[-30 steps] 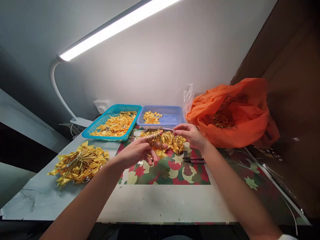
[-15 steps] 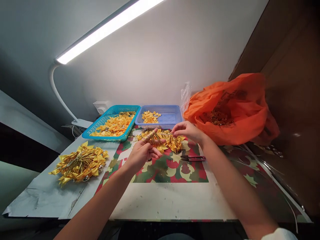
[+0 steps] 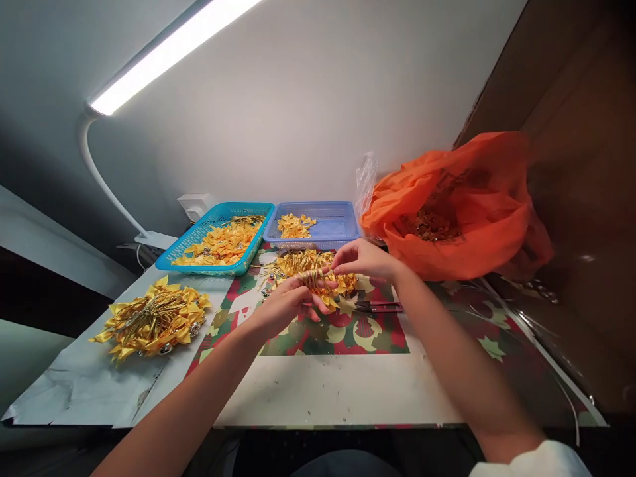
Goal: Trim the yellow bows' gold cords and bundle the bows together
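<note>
Several gold cord loops (image 3: 312, 278) are wound over the outstretched index finger of my left hand (image 3: 283, 306), whose other fingers are loosely curled. My right hand (image 3: 366, 258) pinches with thumb and forefinger at the tip of that finger, on what looks like a gold cord. Beneath and behind both hands lies a pile of yellow ribbon flowers (image 3: 302, 262) with gold cords, partly hidden by my fingers. Thread snips (image 3: 387, 307) with a dark red handle rest on the patterned mat (image 3: 328, 338), just below my right wrist.
At left sits a bundle of yellow ribbon flowers (image 3: 154, 321) with small silver bells. A teal basket (image 3: 211, 269) and a blue basket (image 3: 342, 228) hold more flowers. An orange bag (image 3: 477, 252) stands at right. A lamp (image 3: 106, 165) rises at back left.
My right hand has come down and left to meet my left index finger. The left hand has turned slightly lower. The whole view has shifted a little.
</note>
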{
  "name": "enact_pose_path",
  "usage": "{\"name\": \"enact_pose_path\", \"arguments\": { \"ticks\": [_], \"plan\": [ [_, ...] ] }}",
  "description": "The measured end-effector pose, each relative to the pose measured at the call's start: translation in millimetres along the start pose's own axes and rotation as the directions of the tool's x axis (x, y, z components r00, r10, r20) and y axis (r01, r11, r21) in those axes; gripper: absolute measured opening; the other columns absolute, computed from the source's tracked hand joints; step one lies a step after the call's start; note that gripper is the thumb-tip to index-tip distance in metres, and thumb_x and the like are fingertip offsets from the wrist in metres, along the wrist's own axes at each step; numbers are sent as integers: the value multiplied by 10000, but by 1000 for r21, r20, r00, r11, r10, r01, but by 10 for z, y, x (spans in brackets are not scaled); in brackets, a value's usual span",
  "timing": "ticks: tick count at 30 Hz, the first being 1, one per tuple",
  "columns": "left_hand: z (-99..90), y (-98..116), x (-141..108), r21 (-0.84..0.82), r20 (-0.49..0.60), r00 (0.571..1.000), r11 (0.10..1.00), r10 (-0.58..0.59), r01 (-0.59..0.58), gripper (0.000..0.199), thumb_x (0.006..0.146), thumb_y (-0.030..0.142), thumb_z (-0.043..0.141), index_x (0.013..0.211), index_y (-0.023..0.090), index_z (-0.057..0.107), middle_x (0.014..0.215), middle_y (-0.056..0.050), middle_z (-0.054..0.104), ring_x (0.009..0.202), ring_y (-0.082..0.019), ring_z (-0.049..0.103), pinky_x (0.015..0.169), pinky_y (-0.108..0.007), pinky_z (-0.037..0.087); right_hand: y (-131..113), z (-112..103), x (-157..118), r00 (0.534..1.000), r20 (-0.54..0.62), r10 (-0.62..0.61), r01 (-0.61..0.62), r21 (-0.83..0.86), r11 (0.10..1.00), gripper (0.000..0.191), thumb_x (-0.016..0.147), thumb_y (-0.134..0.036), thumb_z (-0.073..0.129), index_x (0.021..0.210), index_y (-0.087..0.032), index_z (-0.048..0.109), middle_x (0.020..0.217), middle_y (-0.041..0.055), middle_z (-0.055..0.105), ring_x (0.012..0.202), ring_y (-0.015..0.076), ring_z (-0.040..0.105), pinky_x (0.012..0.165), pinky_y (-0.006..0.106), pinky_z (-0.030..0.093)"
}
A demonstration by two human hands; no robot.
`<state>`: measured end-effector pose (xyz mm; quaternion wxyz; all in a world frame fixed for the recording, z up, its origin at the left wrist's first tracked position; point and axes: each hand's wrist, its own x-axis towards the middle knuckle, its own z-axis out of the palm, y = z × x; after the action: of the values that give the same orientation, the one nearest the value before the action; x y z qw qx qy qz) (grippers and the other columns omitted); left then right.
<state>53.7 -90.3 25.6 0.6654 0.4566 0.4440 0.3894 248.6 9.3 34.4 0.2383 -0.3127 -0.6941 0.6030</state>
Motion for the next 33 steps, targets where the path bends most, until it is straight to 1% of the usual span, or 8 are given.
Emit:
{"name": "enact_pose_path", "arguments": {
  "ticks": [5, 8, 14, 18, 22, 24, 29, 33],
  "plan": [
    [53, -63, -35, -54, -22, 999, 997, -47, 46, 539, 704, 59, 543, 1231, 109, 647, 1266, -188, 663, 616, -123, 679, 490, -220, 529, -56, 30, -37, 1000, 6, 20, -17, -299, 954, 91, 644, -158, 703, 714, -115, 739, 646, 14, 694, 605, 103, 578, 598, 219, 438],
    [76, -87, -68, -83, -78, 993, 993, -90, 83, 524, 703, 28, 525, 1213, 89, 629, 1236, -187, 672, 608, -111, 670, 494, -211, 529, -91, 47, -53, 1000, -4, 26, -26, -346, 938, 65, 652, -111, 686, 693, -116, 736, 636, 11, 686, 609, 104, 576, 594, 212, 434],
    [45, -118, -125, -14, -96, 986, 991, -137, 137, 571, 772, 25, 479, 1341, 63, 512, 820, -105, 738, 603, -127, 670, 545, -212, 529, -91, 83, -59, 998, 36, 53, -28, -503, 864, 100, 698, -95, 667, 742, -122, 753, 675, 18, 697, 634, 110, 589, 589, 206, 427],
    [-34, -84, -168, 72, -78, 983, 982, -167, 173, 554, 792, 70, 533, 1345, 76, 488, 860, -113, 735, 729, -176, 708, 616, -256, 549, -73, 89, -56, 997, 52, 51, -15, -537, 844, 103, 712, -110, 674, 768, -121, 759, 705, 28, 711, 646, 115, 601, 589, 206, 434],
    [-101, 6, -200, 188, -26, 977, 959, -213, 214, 443, 774, 90, 565, 1216, 111, 581, 918, -110, 719, 783, -200, 707, 632, -292, 563, -78, 89, -64, 997, 48, 59, -21, -578, 816, 96, 706, -110, 678, 753, -127, 761, 694, 23, 711, 630, 110, 597, 576, 202, 427],
    [-121, 51, -207, 232, -27, 974, 946, -226, 226, 376, 764, 86, 554, 1134, 120, 610, 894, -95, 712, 744, -192, 704, 594, -286, 560, -81, 87, -67, 997, 43, 72, -32, -595, 803, 98, 694, -100, 679, 740, -129, 761, 680, 19, 708, 613, 106, 589, 564, 200, 419],
    [-145, 119, -217, 369, -36, 961, 890, -275, 268, 270, 780, 121, 530, 1023, 121, 648, 641, -35, 676, 564, -171, 671, 498, -254, 519, -73, 75, -66, 996, 48, 70, -26, -616, 787, 102, 680, -96, 679, 732, -129, 761, 665, 14, 701, 586, 94, 563, 551, 198, 402],
    [-125, 147, -243, 486, -136, 973, 843, -188, 231, 273, 766, 133, 571, 1004, 116, 705, 629, -38, 686, 468, -165, 634, 397, -238, 444, -59, 68, -66, 996, 42, 73, -32, -611, 791, 105, 668, -102, 676, 717, -144, 759, 659, 10, 703, 574, 94, 562, 544, 202, 395]
  ]
}}
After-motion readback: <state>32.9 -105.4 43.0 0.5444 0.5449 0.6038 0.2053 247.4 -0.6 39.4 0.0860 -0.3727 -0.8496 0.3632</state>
